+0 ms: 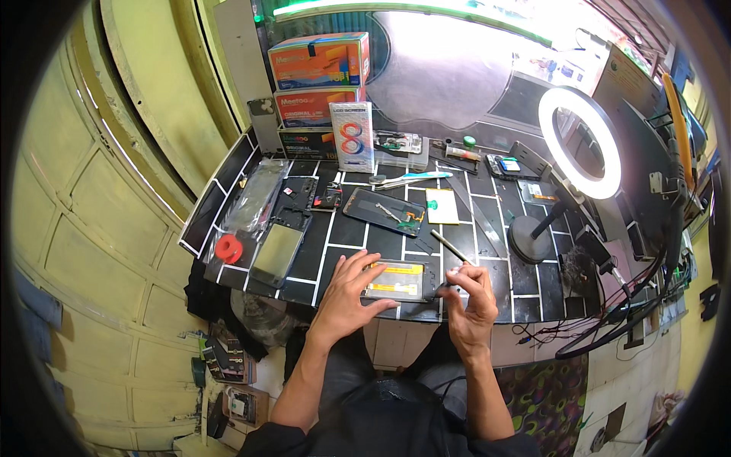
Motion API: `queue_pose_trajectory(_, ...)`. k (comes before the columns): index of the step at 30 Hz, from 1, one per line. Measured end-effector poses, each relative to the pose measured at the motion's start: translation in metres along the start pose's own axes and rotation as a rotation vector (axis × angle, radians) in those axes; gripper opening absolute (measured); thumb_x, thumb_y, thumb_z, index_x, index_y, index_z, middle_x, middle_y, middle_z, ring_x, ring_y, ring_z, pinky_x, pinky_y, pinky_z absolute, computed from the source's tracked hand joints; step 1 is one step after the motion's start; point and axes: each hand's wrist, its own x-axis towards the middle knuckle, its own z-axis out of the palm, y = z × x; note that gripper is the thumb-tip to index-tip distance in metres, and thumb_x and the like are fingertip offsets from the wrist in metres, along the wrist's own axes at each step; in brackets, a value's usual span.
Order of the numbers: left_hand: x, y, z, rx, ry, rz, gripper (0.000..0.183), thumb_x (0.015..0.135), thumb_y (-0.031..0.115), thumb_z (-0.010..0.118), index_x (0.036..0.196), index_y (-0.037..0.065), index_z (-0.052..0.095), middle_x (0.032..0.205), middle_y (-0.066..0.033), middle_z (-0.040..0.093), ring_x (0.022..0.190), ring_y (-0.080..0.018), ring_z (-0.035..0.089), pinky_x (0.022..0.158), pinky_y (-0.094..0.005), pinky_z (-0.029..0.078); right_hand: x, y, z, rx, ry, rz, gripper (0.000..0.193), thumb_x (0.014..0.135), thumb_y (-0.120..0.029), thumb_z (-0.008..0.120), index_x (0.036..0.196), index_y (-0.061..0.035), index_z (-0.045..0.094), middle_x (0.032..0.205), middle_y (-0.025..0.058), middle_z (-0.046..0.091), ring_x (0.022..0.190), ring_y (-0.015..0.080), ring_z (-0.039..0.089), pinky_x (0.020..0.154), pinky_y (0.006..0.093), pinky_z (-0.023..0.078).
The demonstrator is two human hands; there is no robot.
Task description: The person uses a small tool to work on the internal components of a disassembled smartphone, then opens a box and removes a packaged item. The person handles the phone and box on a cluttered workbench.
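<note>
An opened phone (396, 279) with a yellow battery lies face down near the front edge of the black tiled table (525, 293). My left hand (349, 293) rests flat on the table, its fingers pressing the phone's left end. My right hand (470, 301) pinches a thin screwdriver (448, 245) whose tip touches the phone's right end. A second phone body (383, 211) with a loose cable lies farther back.
A lit ring light (580, 142) stands on a round base at the right. Orange boxes (320, 76) are stacked at the back left. A red tape roll (228, 248), a phone screen (276, 253), a toothbrush (411, 178) and a yellow card (442, 206) lie about.
</note>
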Motion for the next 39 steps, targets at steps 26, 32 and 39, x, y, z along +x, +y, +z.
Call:
queue_pose_trajectory(26, 0.021, 0.045, 0.039, 0.048, 0.091, 0.254, 0.016, 0.083, 0.016, 0.080, 0.096, 0.008, 0.075, 0.136, -0.0063, 0.061, 0.140, -0.0335, 0.046, 0.114, -0.0605, 0.033, 0.003, -0.017, 0.007, 0.358, 0.277, 0.120, 0.039, 0.097, 0.007, 0.061, 0.134, 0.0007, 0.051, 0.114, 0.0159, 0.068, 0.107, 0.0248, 0.069, 0.092, 0.0350, 0.058)
queue_pose_trajectory(32, 0.084, 0.004, 0.003, 0.094, 0.183, 0.176, 0.015, 0.088, 0.017, 0.074, 0.097, 0.005, 0.076, 0.128, -0.0101, 0.066, 0.131, -0.0330, 0.053, 0.109, -0.0479, 0.041, 0.008, -0.015, 0.000, 0.345, 0.400, 0.165, 0.038, 0.099, 0.005, 0.060, 0.135, 0.0002, 0.050, 0.113, 0.0146, 0.068, 0.106, 0.0234, 0.069, 0.093, 0.0359, 0.057)
queue_pose_trajectory(39, 0.103, -0.013, -0.024, -0.131, 0.197, 0.042, 0.023, 0.095, 0.019, 0.069, 0.108, 0.001, 0.075, 0.124, -0.0166, 0.068, 0.117, -0.0354, 0.062, 0.100, -0.0425, 0.048, 0.001, -0.011, 0.003, 0.339, 0.379, 0.173, 0.037, 0.099, 0.005, 0.060, 0.134, 0.0011, 0.051, 0.114, 0.0140, 0.068, 0.107, 0.0237, 0.069, 0.097, 0.0371, 0.056)
